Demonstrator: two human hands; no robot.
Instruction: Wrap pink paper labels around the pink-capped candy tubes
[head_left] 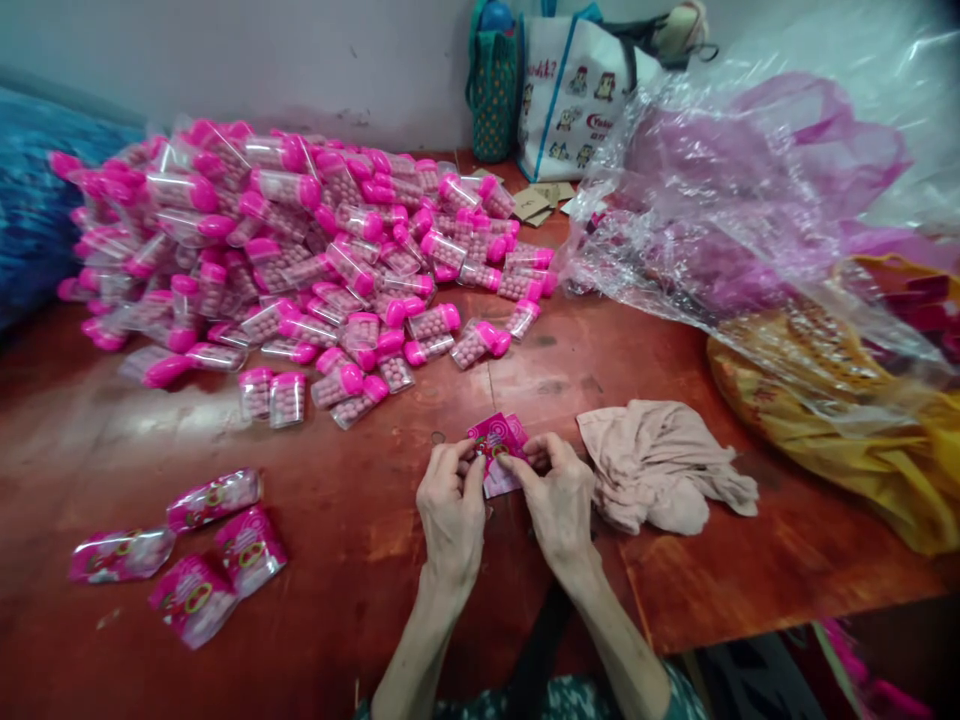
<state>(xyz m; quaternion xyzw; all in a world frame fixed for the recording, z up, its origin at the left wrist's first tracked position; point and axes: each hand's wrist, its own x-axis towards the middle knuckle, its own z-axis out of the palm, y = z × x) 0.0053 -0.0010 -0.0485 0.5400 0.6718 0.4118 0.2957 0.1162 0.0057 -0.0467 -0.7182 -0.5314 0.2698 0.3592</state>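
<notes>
Near the front middle of the red-brown table (360,560), a small pink printed sleeve (496,440) is pinched between my two hands. My left hand (452,500) holds its left side with thumb and fingers. On its right side my right hand (556,495) grips it the same way, thumb over the front. Whether anything is inside the sleeve cannot be made out. Several wrapped pink packs (214,500) lie at the left front. Behind my hands spreads a large heap of clear bottles with pink caps (352,265), filled with pink balls.
A crumpled beige cloth (660,465) lies right of my hands. Clear and pink plastic film (720,200) and a yellow bag (825,440) cover the right side. A white tote bag (574,100) and a green bottle holder (493,100) stand at the wall. Blue plastic (45,190) is far left.
</notes>
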